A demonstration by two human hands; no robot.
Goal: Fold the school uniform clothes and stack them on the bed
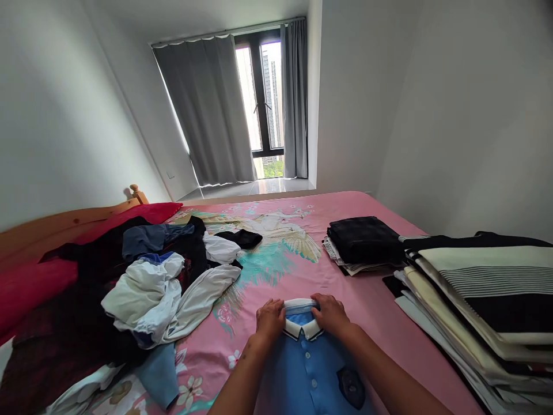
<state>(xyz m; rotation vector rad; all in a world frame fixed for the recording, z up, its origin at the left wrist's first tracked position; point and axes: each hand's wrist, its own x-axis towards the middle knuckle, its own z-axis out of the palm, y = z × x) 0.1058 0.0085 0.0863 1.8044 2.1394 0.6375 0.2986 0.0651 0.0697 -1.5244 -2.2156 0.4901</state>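
A blue polo shirt (294, 369) lies front side up on the bed, its buttons and a dark badge on the chest facing me. Its white collar (310, 329) has a dark trim and points away from me. My left hand (271, 317) is closed on the collar's left side, and my right hand (332, 312) grips the right side of it. The lower part of the shirt runs out of view at the bottom.
Loose, crumpled clothes (147, 294) are heaped on the left, by red pillows (38, 282) and a wooden headboard (73, 219). On the right stand a tall stack of folded clothes (484, 311) and a smaller dark-topped stack (365, 239). A pink flowered sheet (298, 276) covers the bed.
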